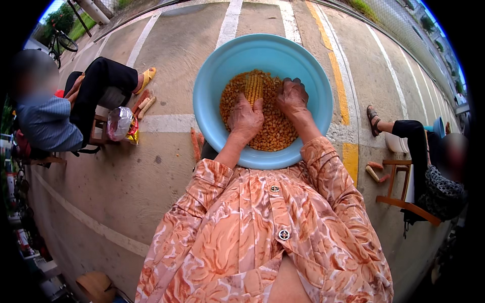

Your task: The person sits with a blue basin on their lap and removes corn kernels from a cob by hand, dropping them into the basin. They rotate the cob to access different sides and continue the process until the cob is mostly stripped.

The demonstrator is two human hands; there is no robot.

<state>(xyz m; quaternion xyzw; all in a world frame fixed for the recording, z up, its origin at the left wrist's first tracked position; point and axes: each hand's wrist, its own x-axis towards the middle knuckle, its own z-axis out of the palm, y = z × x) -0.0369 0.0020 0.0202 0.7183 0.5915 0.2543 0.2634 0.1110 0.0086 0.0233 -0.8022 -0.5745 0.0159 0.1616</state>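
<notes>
A wide light-blue plastic basin (206, 94) rests at my lap, with loose yellow-orange corn kernels (274, 134) spread over its bottom. My left hand (246, 118) grips the near end of an ear of corn (254, 86), thumb along its right side. Rows of kernels still cover the ear's visible face, and it points away from me. To the right of the ear, my right hand (292, 96) is down among the kernels with bent fingers. Its fingertips are partly hidden, so whether it holds anything does not show.
Bare reddish cobs (195, 144) lie on the concrete left of the basin. A person (49, 123) sits at left beside a clear plastic bag (119, 124) and more cobs (147, 107). Another person (441, 185) sits at right by a wooden chair (409, 208), cobs (372, 173) and a white bucket (396, 142).
</notes>
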